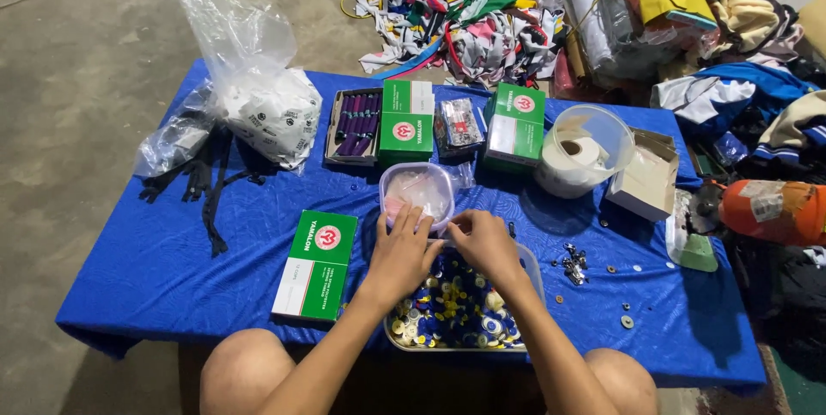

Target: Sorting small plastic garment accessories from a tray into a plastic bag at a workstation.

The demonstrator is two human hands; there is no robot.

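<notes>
Blue-clothed table [172,252]: both hands' (left [403,253], right [483,241]) grip pinched above button tray [456,312].

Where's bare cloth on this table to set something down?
Free: the blue cloth at near left, between the black zippers and the green box. Also the near right edge, past the loose buttons. Crowded: the back row of boxes, and the middle, where both hands work over the button tray.

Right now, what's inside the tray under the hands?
The tray holds a heap of small blue, yellow and white buttons. The left hand and right hand cover its far part.
</notes>
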